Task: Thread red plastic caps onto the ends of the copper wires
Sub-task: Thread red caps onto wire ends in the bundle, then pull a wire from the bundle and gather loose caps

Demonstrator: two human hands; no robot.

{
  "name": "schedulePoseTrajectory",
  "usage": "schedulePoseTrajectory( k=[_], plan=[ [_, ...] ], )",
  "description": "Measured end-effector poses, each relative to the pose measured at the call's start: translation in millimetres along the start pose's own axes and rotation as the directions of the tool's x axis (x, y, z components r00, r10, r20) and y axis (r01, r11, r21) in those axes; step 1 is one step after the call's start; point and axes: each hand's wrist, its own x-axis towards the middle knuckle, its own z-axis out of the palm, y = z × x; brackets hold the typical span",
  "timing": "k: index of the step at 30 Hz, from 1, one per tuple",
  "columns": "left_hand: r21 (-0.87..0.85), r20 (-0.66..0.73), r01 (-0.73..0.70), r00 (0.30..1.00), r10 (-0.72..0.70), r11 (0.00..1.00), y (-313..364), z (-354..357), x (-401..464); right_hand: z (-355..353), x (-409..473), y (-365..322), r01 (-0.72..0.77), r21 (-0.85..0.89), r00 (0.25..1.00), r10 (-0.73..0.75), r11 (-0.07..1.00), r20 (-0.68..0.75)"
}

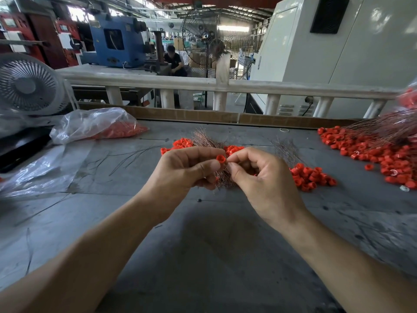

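My left hand (pixel 187 169) pinches a small red plastic cap (pixel 221 159) between thumb and forefinger, above the grey table. My right hand (pixel 259 177) is right beside it, its thumb and forefinger pinched together at the cap; the thin wire end between them is too fine to make out. A bundle of copper wires (pixel 204 137) fans out behind and under both hands. Loose red caps (pixel 311 176) lie in a heap just right of my right hand, and more sit behind my hands.
A big spread of red caps with threaded wires (pixel 372 150) covers the table's right side. A clear plastic bag of caps (pixel 97 126) lies at back left, beside a white fan (pixel 28 84). A white railing (pixel 203 85) runs behind the table.
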Motion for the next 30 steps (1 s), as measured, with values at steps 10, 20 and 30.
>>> schedulePoseTrajectory(
  k=[10, 20, 30],
  plan=[
    [-0.089, -0.016, 0.007, 1.0, -0.008, 0.996, -0.2, -1.6, 0.2, 0.0, -1.1, 1.8, -0.015, 0.03, 0.999, 0.014, 0.999, 0.032],
    [-0.165, -0.038, -0.007, 0.999, 0.001, 0.986, 0.9, -1.9, 1.0, 2.1, -1.3, 7.2, -0.14, 0.169, 0.985, 0.12, 0.976, 0.125],
    [-0.25, -0.046, 0.003, 0.999, -0.015, 0.968, 3.7, -3.0, 3.1, -3.9, 6.2, 7.1, -0.2, 0.14, 0.978, 0.19, 0.97, 0.082]
  ],
)
